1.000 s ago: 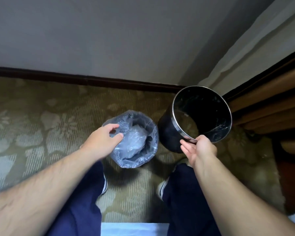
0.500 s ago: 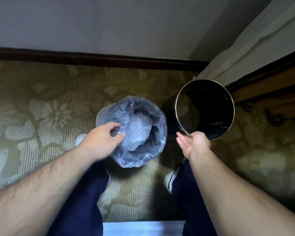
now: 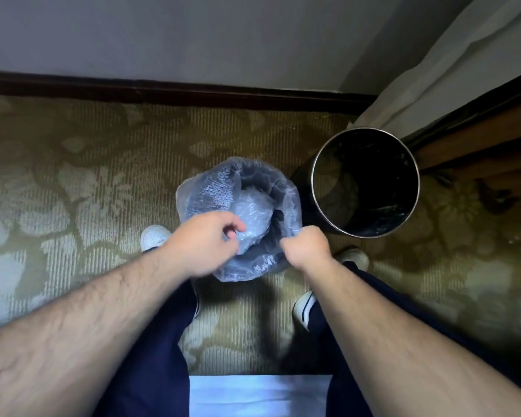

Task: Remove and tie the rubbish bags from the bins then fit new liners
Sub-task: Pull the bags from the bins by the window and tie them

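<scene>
Clear plastic rubbish bag (image 3: pixel 254 188) on the carpet (image 3: pixel 73 182), still untied, is pinched at its rim by the left hand (image 3: pixel 206 240) and fisted right hand (image 3: pixel 309 245), beside 1 bare black bin (image 3: pixel 364 182) awaiting a liner.

We cannot see the lined bin (image 3: pixel 238 266) beneath its bag (image 3: pixel 211 188); the left hand (image 3: pixel 205 239) covers the rim at 7 o'clock. Both hands are motion-blurred. The empty bin's (image 3: pixel 364 182) floor is lost in darkness. The lower frame edge crops both forearms.
</scene>
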Demonstrator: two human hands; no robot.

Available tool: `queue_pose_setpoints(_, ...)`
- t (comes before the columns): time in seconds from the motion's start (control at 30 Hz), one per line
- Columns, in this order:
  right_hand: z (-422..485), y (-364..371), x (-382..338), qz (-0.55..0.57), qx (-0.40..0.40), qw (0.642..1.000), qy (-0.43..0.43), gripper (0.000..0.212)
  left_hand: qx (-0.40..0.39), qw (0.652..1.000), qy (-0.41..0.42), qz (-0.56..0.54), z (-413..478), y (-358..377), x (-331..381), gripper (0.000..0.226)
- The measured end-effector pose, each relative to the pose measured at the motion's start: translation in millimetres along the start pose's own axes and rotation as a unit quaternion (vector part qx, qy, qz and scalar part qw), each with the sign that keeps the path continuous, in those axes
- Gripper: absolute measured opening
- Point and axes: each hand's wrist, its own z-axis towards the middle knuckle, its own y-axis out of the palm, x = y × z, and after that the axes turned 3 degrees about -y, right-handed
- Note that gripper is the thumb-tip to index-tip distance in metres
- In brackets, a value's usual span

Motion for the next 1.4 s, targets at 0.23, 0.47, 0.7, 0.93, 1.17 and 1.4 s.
queue_pose_setpoints(0.23,-24,-61,-24,0.109,-0.082,0.990,-0.022,0.024,-0.103,0.989,0.030,0.105,-2,19,3,0.019)
queue_pose_setpoints(0.47,-15,-60,-17,0.260,0.046,0.964,0.017,0.046,0.074,0.994,0.035,-0.071,4,-6,7,0.025)
queue_pose_setpoints(0.7,-23,-33,-25,0.262,-0.202,0.940,0.084,0.080,0.107,0.987,0.050,-0.109,3,-27,4,0.030)
queue_pose_setpoints(0.93,-20,-32,-43,0.585,-0.105,0.803,0.049,0.021,0.098,0.991,0.047,-0.083,0,-39,-3,0.035)
queue_pose_setpoints(1.17,-63,-78,-69,0.566,-0.117,0.815,-0.042,0.006,0.219,0.975,-0.033,-0.024,-1,-46,16,0.023)
queue_pose_setpoints(1.4,-113,-97,-70,0.633,-0.129,0.759,-0.080,0.009,-0.013,0.998,0.060,0.000,-29,-15,35,0.086)
